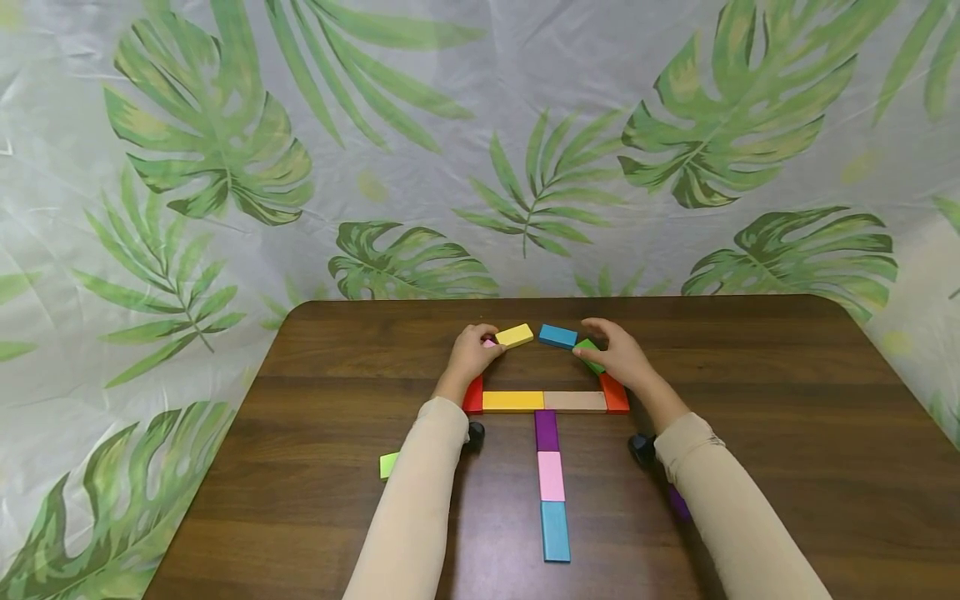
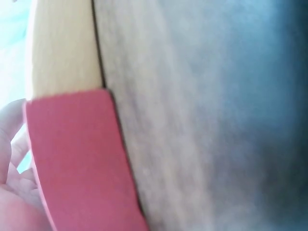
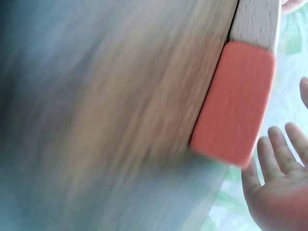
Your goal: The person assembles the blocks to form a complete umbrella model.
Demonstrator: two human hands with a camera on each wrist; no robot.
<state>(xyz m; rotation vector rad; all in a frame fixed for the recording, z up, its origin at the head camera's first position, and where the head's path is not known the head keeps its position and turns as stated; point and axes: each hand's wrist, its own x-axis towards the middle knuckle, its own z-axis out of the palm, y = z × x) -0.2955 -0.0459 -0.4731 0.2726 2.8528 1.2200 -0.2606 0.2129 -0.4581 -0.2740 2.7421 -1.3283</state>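
Observation:
Toward the table's far side, my left hand has its thumb and fingers around a pink block, mostly covered by the hand. The fingertips lie close to the left end of a yellow block. Across a small gap, a blue block slants the other way. My right hand spreads its thumb and fingers around a green block, the thumb near where green meets blue. A red block and an orange-red block stand below the hands, joined by a row of an orange-yellow block and a tan block.
From the row, a purple block, a pink block and a light-blue block run toward me. A lime block and another purple block lie partly behind my sleeves. A leaf-print cloth hangs behind the table.

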